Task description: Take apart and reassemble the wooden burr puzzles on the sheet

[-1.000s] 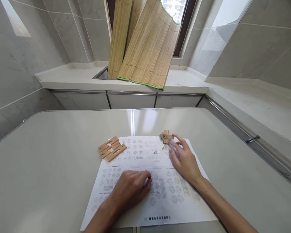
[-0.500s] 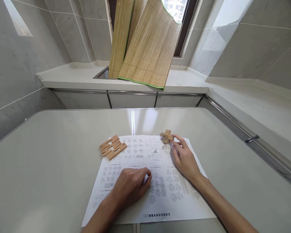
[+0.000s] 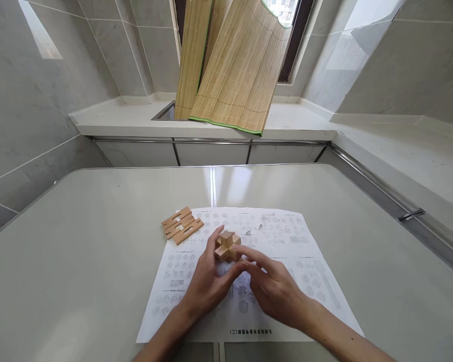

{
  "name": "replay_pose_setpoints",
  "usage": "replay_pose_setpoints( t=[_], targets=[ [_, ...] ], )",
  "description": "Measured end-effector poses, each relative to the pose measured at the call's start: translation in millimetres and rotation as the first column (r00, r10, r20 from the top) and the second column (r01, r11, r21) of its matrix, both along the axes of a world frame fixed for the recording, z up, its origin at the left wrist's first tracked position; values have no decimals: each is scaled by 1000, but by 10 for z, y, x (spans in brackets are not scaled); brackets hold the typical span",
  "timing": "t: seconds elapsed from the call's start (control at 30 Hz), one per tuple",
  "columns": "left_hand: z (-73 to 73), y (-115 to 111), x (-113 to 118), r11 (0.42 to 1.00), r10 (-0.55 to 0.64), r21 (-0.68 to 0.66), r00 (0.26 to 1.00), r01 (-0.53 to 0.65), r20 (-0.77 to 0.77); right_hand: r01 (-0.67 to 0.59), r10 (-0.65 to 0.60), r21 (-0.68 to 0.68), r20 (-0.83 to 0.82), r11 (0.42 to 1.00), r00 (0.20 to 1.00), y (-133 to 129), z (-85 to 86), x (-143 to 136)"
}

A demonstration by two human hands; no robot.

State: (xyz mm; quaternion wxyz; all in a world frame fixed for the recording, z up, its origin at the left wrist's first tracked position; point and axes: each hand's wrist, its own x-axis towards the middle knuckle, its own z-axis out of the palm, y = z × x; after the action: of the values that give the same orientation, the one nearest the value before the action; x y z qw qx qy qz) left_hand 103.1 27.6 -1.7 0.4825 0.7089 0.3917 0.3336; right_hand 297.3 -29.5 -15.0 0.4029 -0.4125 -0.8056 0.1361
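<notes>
A small wooden interlocking block puzzle [image 3: 226, 244] is held between both hands above the middle of the printed sheet [image 3: 287, 322]. My left hand [image 3: 209, 279] cups it from the left, thumb below and fingers along its far left side. From the right, my right hand [image 3: 274, 286] has its fingers against the block, and its fingertips meet the left thumb. Three flat wooden pieces with slots [image 3: 183, 226] lie side by side at the sheet's upper left corner.
The sheet lies on a pale table [image 3: 98, 251] with a seam down its middle. Beyond the table's far edge is a white ledge [image 3: 128, 118], where a bamboo mat [image 3: 237, 75] leans by the window. Tiled walls stand on both sides.
My right hand has brought the block puzzle from the sheet's upper right to the middle. My left hand has opened from its curl and taken hold of it too. The view has shifted slightly.
</notes>
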Motion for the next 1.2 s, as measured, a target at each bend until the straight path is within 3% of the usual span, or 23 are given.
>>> replay_pose_setpoints(
  t=[0.07, 0.13, 0.2, 0.3, 0.37, 0.43, 0.53, 0.6, 0.8, 1.0, 1.2],
  targets=[
    [6, 3, -5, 995, -33, -95, 997, 39, 63, -76, 72, -43, -88, 996, 994, -29, 15, -9],
    [9, 8, -11, 989, -44, -132, 993, 58, 107, -62, 34, -117, -226, 991, 973, -29, 51, 8],
    [6, 10, -16, 991, -52, -116, 991, 66, 121, 38, -115, -214, -360, 976, 926, -9, 92, 30],
    [-11, -2, -23, 994, -95, -47, 990, 100, 106, 105, -330, -454, -449, 885, 831, 37, 129, 47],
    [-21, -19, -30, 991, -135, 12, 987, 134, 85, -8, -357, -616, -466, 787, 809, 61, 136, 51],
    [-24, -37, -37, 983, -176, 64, 983, 172, 58, -181, -308, -709, -503, 682, 808, 72, 141, 57],
    [-12, -60, -37, 970, -230, 94, 972, 224, 48, -380, -226, -731, -582, 566, 781, 72, 158, 85],
    [-2, -67, -33, 965, -249, 98, 967, 243, 53, -444, -202, -727, -613, 525, 764, 72, 170, 112],
    [27, -54, -40, 956, -271, 123, 962, 268, 10, -518, -229, -678, -696, 522, 680, 93, 137, 148],
    [39, -60, -61, 960, -250, 134, 968, 246, 15, -505, -223, -671, -695, 543, 683, 73, 88, 117],
    [31, -68, -54, 965, -222, 151, 974, 215, 33, -397, -252, -695, -635, 600, 730, 2, 74, 91]
  ],
)
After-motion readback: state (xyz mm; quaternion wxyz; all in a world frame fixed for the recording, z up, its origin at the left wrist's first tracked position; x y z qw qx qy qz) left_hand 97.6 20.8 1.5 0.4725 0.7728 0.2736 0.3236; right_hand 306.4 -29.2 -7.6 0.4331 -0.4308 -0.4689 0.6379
